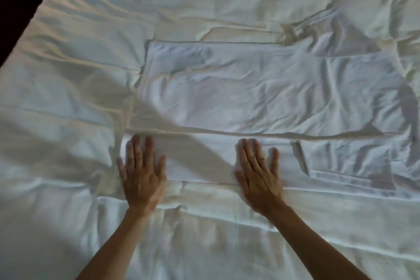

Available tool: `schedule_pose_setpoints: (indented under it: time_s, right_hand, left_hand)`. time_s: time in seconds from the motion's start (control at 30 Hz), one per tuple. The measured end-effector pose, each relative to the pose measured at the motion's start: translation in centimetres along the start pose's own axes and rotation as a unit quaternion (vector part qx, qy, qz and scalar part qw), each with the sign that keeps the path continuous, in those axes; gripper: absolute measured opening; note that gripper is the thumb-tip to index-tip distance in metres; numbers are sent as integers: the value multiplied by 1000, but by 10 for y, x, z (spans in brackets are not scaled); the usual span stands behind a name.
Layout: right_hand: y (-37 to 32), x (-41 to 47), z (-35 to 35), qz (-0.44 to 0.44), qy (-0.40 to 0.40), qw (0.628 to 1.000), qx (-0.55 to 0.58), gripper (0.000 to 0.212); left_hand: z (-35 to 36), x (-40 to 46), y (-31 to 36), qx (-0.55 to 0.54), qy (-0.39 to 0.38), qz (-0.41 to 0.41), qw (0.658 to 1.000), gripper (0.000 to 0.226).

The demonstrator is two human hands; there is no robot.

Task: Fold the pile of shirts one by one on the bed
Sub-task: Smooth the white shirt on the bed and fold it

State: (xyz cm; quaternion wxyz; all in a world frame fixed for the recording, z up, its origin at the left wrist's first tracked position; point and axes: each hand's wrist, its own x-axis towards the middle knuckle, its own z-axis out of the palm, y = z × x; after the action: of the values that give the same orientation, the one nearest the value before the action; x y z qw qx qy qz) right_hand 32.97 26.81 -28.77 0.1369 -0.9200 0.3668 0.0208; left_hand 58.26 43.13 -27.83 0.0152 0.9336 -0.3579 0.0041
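- While both hands lie flat with fingers straight, neither one holds anything; the left hand [142, 171] and the right hand [259, 173] just press down on the white shirt [261, 88].
- That shirt lies spread across the middle of the frame, reaching to the right side, on the bed [68, 18].
- The near edge of the shirt looks folded over into a long strip [204, 157], and both palms rest on that strip, low in the middle of the frame.
- To do this step well, I think the hands should slide out sideways along the strip, so the fold goes flat and the bumps go away.
- Pressing softly seems best, because the sheet below is wrinkly and could bunch up with the shirt.
- A sleeve [347, 159] sticks out at the lower right, just beside the right hand; it looks like it needs tucking in next.
- The dark edge of the bed [20, 36] runs down the upper left of the frame, well apart from the shirt.
- Bare sheet lies to the left of the shirt and along the bottom, so there is room to turn or shift it.
- More white cloth [341, 27] is crumpled at the upper right, touching the shirt; I cannot tell if it is more shirts or just sheet.
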Motion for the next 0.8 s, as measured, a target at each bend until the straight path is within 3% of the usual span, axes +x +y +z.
schedule_pose_setpoints:
  time_s: [0.07, 0.13, 0.33, 0.5, 0.63, 0.73, 0.8]
  right_hand:
    - [-1, 1, -2, 1, 0, 1000, -2, 65]
    - [0, 0, -4, -3, 7, 1000, 17, 62]
    - [39, 39, -55, -33, 125, 985, 113, 50]
    - [120, 136, -113, 37, 191, 978, 72, 54]
    - [169, 215, -148, 64, 125, 990, -10, 58]
    - [191, 260, -162, 83, 57, 994, -44, 58]
    - [204, 283, -166, 96, 26, 994, -51, 63]
  left_hand:
    - [-5, -2, -7, -11, -8, -69, 998, 63]
    - [-11, -4, 6, -28, -8, -78, 996, 67]
    - [-31, 38, 107, -127, 40, 58, 989, 65]
    - [-31, 127, 200, -164, 46, 188, 967, 52]
    - [-30, 191, 254, -148, 62, 280, 947, 42]
    - [-25, 227, 284, -138, 63, 313, 938, 28]
    - [-18, 244, 299, -124, 43, 324, 937, 30]
